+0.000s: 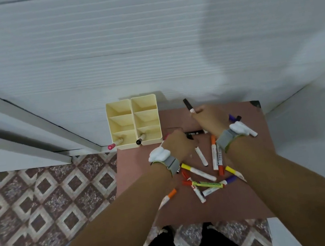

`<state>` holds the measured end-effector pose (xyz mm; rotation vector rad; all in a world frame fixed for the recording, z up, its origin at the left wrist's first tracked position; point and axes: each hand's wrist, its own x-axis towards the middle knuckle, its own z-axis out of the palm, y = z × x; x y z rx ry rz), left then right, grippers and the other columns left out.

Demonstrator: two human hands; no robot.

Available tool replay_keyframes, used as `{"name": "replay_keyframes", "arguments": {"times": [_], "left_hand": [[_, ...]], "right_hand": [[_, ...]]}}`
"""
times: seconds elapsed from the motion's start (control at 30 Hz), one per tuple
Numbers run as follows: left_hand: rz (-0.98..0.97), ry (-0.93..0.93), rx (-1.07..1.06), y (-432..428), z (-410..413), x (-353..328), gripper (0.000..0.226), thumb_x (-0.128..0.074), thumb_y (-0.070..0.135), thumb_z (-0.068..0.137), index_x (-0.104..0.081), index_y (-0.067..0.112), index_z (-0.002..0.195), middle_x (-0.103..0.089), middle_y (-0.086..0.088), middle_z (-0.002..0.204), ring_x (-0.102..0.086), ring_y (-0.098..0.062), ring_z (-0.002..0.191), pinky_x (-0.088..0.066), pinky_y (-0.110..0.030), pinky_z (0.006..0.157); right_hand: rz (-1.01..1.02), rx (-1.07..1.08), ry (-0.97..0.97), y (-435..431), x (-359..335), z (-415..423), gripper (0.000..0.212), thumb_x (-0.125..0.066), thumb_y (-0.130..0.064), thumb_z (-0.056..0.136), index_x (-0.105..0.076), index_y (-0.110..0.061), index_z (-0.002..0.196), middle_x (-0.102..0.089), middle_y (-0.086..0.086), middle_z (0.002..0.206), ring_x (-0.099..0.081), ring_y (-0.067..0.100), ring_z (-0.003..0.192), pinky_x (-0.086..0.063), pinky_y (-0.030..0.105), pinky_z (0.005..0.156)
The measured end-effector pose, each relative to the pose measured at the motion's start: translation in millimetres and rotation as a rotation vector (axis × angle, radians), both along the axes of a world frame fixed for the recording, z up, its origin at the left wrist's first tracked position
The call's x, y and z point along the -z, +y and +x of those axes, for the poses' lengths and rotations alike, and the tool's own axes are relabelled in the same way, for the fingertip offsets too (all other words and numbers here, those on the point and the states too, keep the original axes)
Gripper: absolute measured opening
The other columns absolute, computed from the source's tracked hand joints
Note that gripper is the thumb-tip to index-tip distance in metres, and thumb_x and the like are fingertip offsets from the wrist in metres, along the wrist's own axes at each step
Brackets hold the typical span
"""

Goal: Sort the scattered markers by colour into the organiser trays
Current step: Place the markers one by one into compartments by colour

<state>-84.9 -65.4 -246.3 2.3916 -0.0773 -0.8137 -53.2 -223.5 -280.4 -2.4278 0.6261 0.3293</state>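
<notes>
So I've got two cream organiser trays sitting side by side at the far left corner of my little brown table [249, 173], right up against the white wall. The left tray [121, 124] has three compartments stacked front to back, and only the nearest one has anything in it: a pink-capped marker [114, 144] leaning out over the front edge, cap end poking toward the floor. The right tray [146, 119] is the same deal, three compartments, the two further ones bare, and a black-capped marker [141, 139] tipped out of the nearest one the same way. My right hand [209, 120] is pinched around another black marker [189, 105], holding it up with the cap pointing away from me, above the far side of the table and to the right of the trays. My left hand [178, 144] is down on the table just right of the trays, fingers curled over something; there's a black marker [195, 133] lying right next to it and a bit of pink peeking out behind, but I honestly can't tell what it's actually gripping, if anything. The rest of the pile is still loose in the middle of the table between my forearms: orange ones [214, 151], a yellow-capped one [197, 171], purple [228, 180], red [187, 183], a green-labelled one [207, 185], all crisscrossed over each other.
</notes>
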Motion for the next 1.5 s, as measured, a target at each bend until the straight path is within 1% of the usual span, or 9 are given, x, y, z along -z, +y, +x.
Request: {"name": "replay_keyframes", "arguments": {"times": [0.17, 0.3, 0.43, 0.6, 0.73, 0.8, 1.23, 1.4, 1.5], "left_hand": [[0.015, -0.317, 0.026, 53.3, 2.4, -63.6, 0.033, -0.062, 0.053, 0.084, -0.067, 0.021, 0.078, -0.067, 0.003, 0.075, -0.060, -0.015, 0.068, -0.048, -0.030, 0.060], [-0.065, -0.649, 0.024, 111.5, -1.7, -76.5, 0.016, -0.071, 0.034, 0.087, -0.075, 0.022, 0.097, -0.074, 0.008, 0.087, -0.062, -0.013, 0.078, -0.045, -0.026, 0.066], [0.067, -0.727, 0.091, 139.0, -1.5, -39.4, 0.022, -0.062, 0.030, 0.086, -0.077, 0.018, 0.095, -0.074, 0.000, 0.078, -0.062, -0.024, 0.070, -0.050, -0.034, 0.061], [0.227, -0.698, 0.174, 141.6, 9.1, -4.8, 0.027, -0.052, 0.032, 0.086, -0.076, 0.021, 0.085, -0.071, 0.000, 0.070, -0.061, -0.026, 0.063, -0.046, -0.034, 0.061], [0.337, -0.712, 0.235, 138.2, 16.4, 6.5, 0.014, -0.068, 0.031, 0.080, -0.077, 0.026, 0.089, -0.069, -0.001, 0.085, -0.060, -0.027, 0.075, -0.045, -0.039, 0.068], [0.375, -0.726, 0.264, 136.7, 22.8, 11.0, 0.015, -0.067, 0.034, 0.082, -0.077, 0.025, 0.090, -0.061, -0.003, 0.091, -0.055, -0.027, 0.081, -0.045, -0.040, 0.073], [0.477, -0.662, 0.314, 141.8, 28.8, 19.2, 0.025, -0.061, 0.029, 0.069, -0.072, 0.021, 0.091, -0.054, -0.006, 0.091, -0.047, -0.029, 0.082, -0.037, -0.041, 0.074], [0.357, -0.754, 0.272, 142.3, 5.5, 11.8, 0.038, -0.054, 0.032, 0.074, -0.066, 0.018, 0.108, -0.056, -0.007, 0.107, -0.050, -0.030, 0.089, -0.040, -0.042, 0.080], [0.179, -0.924, 0.284, 138.4, -19.5, 1.4, 0.029, -0.056, 0.029, 0.080, -0.065, 0.015, 0.104, -0.057, -0.007, 0.103, -0.050, -0.028, 0.087, -0.041, -0.042, 0.078]], "right_hand": [[0.211, -0.032, -0.228, 8.6, -27.6, -13.7, 0.021, -0.068, -0.062, 0.082, -0.072, -0.041, 0.085, -0.072, -0.016, 0.083, -0.069, 0.007, 0.081, -0.057, 0.037, 0.079], [0.282, -0.201, -0.363, 50.6, -53.7, -24.2, 0.011, -0.073, -0.046, 0.089, -0.074, -0.036, 0.084, -0.074, -0.022, 0.080, -0.067, -0.002, 0.075, -0.053, 0.030, 0.069], [0.295, -0.357, -0.342, 87.1, -38.9, -25.1, 0.032, -0.066, -0.057, 0.080, -0.077, -0.035, 0.101, -0.076, -0.016, 0.090, -0.071, 0.007, 0.082, -0.058, 0.035, 0.076], [0.082, -0.427, -0.393, 104.9, -5.4, -23.2, 0.020, -0.081, -0.025, 0.086, -0.081, -0.030, 0.105, -0.080, -0.009, 0.100, -0.073, 0.016, 0.093, -0.055, 0.043, 0.086], [-0.240, -0.543, -0.349, 117.2, 3.7, -17.4, 0.021, -0.074, -0.024, 0.085, -0.080, -0.037, 0.100, -0.077, -0.009, 0.097, -0.067, 0.021, 0.094, -0.014, 0.035, 0.070], [-0.279, -0.580, -0.316, 123.1, 7.2, -14.7, 0.024, -0.071, -0.023, 0.086, -0.079, -0.040, 0.100, -0.076, -0.009, 0.097, -0.063, 0.021, 0.095, -0.009, 0.034, 0.069], [-0.153, -0.564, -0.222, 126.6, 17.1, -10.6, 0.030, -0.066, -0.023, 0.087, -0.071, -0.030, 0.116, -0.074, 0.004, 0.100, -0.058, 0.032, 0.106, -0.041, 0.046, 0.089], [-0.072, -0.456, -0.347, 109.4, 9.1, -29.0, 0.028, -0.074, -0.023, 0.087, -0.073, -0.029, 0.115, -0.074, -0.007, 0.107, -0.063, 0.021, 0.106, -0.032, 0.039, 0.090], [0.022, -0.358, -0.339, 90.0, 9.8, -52.6, 0.013, -0.069, -0.032, 0.087, -0.072, -0.034, 0.099, -0.072, -0.015, 0.094, -0.067, 0.012, 0.091, -0.047, 0.044, 0.090]]}}
